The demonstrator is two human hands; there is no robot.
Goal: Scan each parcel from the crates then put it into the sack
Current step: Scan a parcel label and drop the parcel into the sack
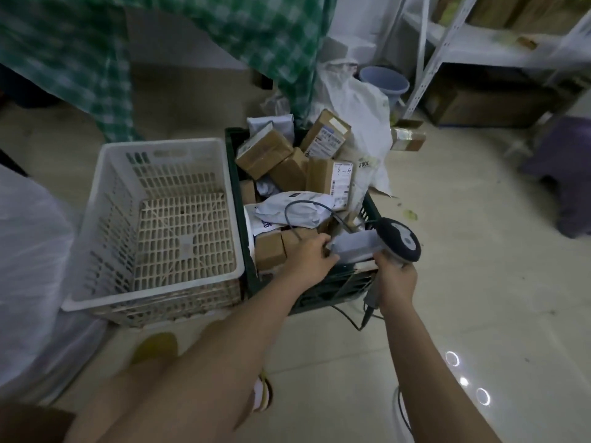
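Observation:
A dark green crate (pixel 371 206) is piled with several brown cardboard parcels (pixel 263 151) and grey mailer bags (pixel 287 209). My left hand (pixel 308 255) grips one end of a small grey parcel (pixel 353 246) at the crate's near right corner. My right hand (pixel 395 276) holds the handle of a dark barcode scanner (pixel 399 239), whose head sits right beside that parcel. The scanner's cable (pixel 351 318) trails to the floor. A white empty crate (pixel 160 219) stands left of the green one. A translucent white sack (pixel 28 266) fills the left edge.
A green checked cloth (pixel 281 43) hangs behind the crates. A white plastic bag (pixel 361 103) and a taped box (pixel 407 139) lie behind the green crate. A blue bucket (pixel 385 81) and metal shelving (pixel 425 52) stand at the back right. My knee and yellow slipper (pixel 156 346) are below.

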